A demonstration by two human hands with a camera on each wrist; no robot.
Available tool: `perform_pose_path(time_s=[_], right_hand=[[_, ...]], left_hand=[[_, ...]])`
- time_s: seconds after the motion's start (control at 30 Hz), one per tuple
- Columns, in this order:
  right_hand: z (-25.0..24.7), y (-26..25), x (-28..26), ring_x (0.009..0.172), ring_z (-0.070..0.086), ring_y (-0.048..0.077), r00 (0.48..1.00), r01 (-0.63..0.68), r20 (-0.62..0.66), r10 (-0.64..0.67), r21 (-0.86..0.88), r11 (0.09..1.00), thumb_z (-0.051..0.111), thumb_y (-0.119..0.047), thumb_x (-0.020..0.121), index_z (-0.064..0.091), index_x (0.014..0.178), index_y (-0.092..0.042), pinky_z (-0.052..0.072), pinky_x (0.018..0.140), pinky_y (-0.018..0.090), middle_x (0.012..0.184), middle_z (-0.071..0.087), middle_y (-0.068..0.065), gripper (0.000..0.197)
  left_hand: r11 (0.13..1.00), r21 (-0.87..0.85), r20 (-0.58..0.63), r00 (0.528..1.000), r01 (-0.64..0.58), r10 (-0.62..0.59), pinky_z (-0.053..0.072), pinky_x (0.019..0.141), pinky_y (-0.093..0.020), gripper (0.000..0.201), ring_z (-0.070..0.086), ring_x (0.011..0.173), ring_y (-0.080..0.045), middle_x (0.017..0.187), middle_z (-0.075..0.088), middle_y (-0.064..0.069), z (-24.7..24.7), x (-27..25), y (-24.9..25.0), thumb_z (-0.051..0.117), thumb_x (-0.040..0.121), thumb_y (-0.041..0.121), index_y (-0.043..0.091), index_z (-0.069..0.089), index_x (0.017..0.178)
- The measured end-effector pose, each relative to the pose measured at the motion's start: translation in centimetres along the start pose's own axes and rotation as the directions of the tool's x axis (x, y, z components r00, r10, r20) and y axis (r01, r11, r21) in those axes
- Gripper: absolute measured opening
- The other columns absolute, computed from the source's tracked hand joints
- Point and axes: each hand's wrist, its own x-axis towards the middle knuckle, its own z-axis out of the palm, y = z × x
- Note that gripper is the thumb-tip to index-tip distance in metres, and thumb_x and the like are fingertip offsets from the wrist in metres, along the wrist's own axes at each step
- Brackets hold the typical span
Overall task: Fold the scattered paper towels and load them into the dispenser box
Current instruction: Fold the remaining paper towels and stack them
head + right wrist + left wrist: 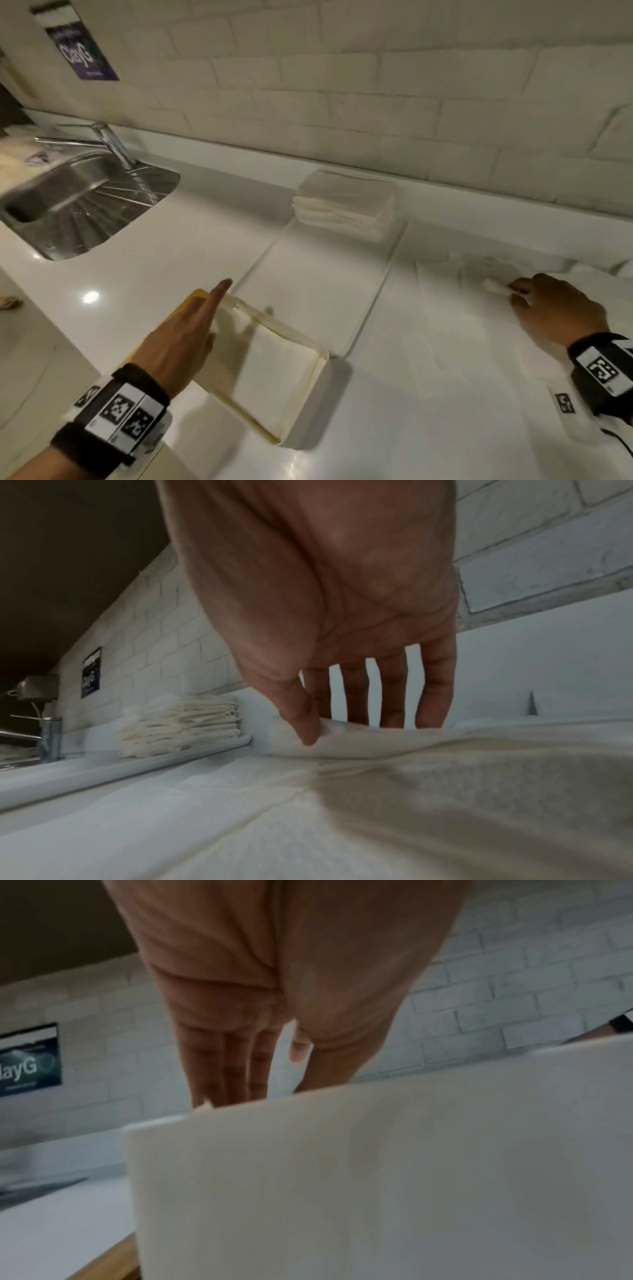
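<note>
Paper towel (455, 301) on white counter (137, 267) pinched by right fingers (308, 723); left fingers (219, 291) straight

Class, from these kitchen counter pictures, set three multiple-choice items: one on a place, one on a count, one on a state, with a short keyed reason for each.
1. Where is the stack of folded white paper towels?
A. on the flat white tray
B. in the steel sink
C. on the floor

2. How many hands touch the open cream dispenser box?
A. none
B. one
C. two

3. What is the right hand doing?
A. resting flat and idle
B. pinching a loose white paper towel
C. turning the tap

Key: 1 A, the stack sits at the tray's far end. 2 B, only the left hand reaches into it. 3 B, thumb and fingers gather the sheet.
</note>
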Motion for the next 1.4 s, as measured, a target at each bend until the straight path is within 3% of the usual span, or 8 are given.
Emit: perform_pose_path(time_s=[0.1, 0.4, 0.6, 0.77, 0.9, 1.03, 1.23, 1.4], right_hand=[[-0.6, 0.1, -0.9, 0.108, 0.059, 0.033, 1.0, -0.002, -0.016, 0.002, 0.025, 1.0, 0.044, -0.032, 0.099, 0.063, 0.126, -0.027, 0.051, 0.088, 0.044, 0.125, 0.061, 0.007, 0.033], [-3.2, -0.9, -4.7, 0.102, 0.063, 0.033, 0.986, -0.032, -0.15, 0.07, 0.246, 0.969, 0.048, -0.035, 0.097, 0.064, 0.122, -0.026, 0.052, 0.088, 0.046, 0.123, 0.066, 0.009, 0.031], [-8.1, -7.0, -10.6, 0.083, 0.065, 0.009, 0.912, 0.298, -0.378, -0.159, 0.344, 0.89, 0.05, -0.037, 0.096, 0.063, 0.105, -0.037, 0.05, 0.073, 0.02, 0.092, 0.069, -0.011, 0.016], [-11.4, -19.6, -17.0, 0.077, 0.062, 0.004, 0.78, 0.62, -0.276, -0.561, 0.454, 0.639, 0.053, -0.037, 0.096, 0.061, 0.107, -0.037, 0.043, 0.066, 0.015, 0.083, 0.066, -0.016, 0.013], [-9.6, -24.9, -17.6, 0.065, 0.058, 0.008, 0.806, 0.531, -0.226, -0.546, 0.685, 0.5, 0.053, -0.049, 0.093, 0.043, 0.119, -0.034, 0.043, 0.06, 0.018, 0.079, 0.064, -0.004, 0.032], [-5.8, -25.0, -16.5, 0.119, 0.054, -0.001, 0.837, 0.38, 0.013, -0.548, 0.706, 0.597, 0.065, -0.064, 0.08, 0.037, 0.128, -0.052, 0.045, 0.101, 0.026, 0.123, 0.063, -0.014, 0.056], [-2.7, -26.9, -16.8, 0.096, 0.063, 0.015, 0.824, 0.401, 0.199, -0.53, 0.454, 0.795, 0.061, -0.044, 0.092, 0.036, 0.121, -0.051, 0.051, 0.088, 0.033, 0.104, 0.061, -0.005, 0.04], [-1.3, -28.4, -17.0, 0.104, 0.055, 0.02, 0.792, 0.601, 0.139, -0.594, -0.013, 0.799, 0.053, -0.035, 0.097, 0.034, 0.141, -0.033, 0.038, 0.084, 0.033, 0.129, 0.048, -0.005, 0.048]], left_hand=[[0.984, 0.156, -0.046, 0.995, -0.082, 0.09, 0.062, 0.063, -0.038, 0.068, 0.068, 0.096, -0.027, 0.127, 0.06, -0.005, 0.1, -1.1, 0.9, 0.081, 0.078, 0.028, 0.023, 0.05, 0.137], [0.987, -0.12, 0.287, 0.948, -0.109, 0.14, 0.05, 0.089, -0.022, 0.048, 0.06, 0.102, -0.003, 0.126, 0.057, 0.02, 0.5, -0.3, 1.9, 0.059, 0.088, 0.059, 0.042, 0.049, 0.132], [0.955, -0.168, 0.03, 0.967, -0.245, 0.254, 0.048, 0.08, -0.018, 0.039, 0.057, 0.102, 0.003, 0.132, 0.049, 0.027, -2.8, -0.5, 1.0, 0.058, 0.091, 0.054, 0.048, 0.048, 0.128], [0.541, -0.768, -0.159, 0.92, -0.343, 0.358, 0.053, 0.089, -0.019, 0.072, 0.063, 0.113, -0.002, 0.127, 0.061, 0.022, -9.7, -2.0, 6.0, 0.084, 0.071, 0.051, 0.044, 0.049, 0.134], [0.438, -0.853, -0.126, 0.927, -0.283, 0.353, 0.059, 0.078, -0.036, 0.045, 0.074, 0.088, -0.013, 0.099, 0.077, 0.004, -9.8, -1.4, 6.2, 0.082, 0.081, 0.03, 0.032, 0.057, 0.118], [0.191, -0.982, 0.052, 0.979, 0.014, 0.197, 0.059, 0.07, -0.036, 0.064, 0.076, 0.089, -0.024, 0.104, 0.078, -0.008, -8.4, 0.2, 0.7, 0.088, 0.074, 0.02, 0.025, 0.052, 0.126], [0.885, -0.438, -0.052, 0.987, -0.159, 0.152, 0.052, 0.076, -0.024, 0.087, 0.063, 0.095, -0.012, 0.106, 0.059, 0.012, -3.0, -1.0, -2.4, 0.077, 0.082, 0.045, 0.048, 0.019, 0.146], [0.954, 0.041, -0.124, 0.946, -0.296, 0.299, 0.057, 0.065, -0.033, 0.064, 0.064, 0.092, -0.021, 0.115, 0.064, 0.004, -0.5, -1.6, -2.3, 0.078, 0.074, 0.047, 0.029, 0.054, 0.13]])
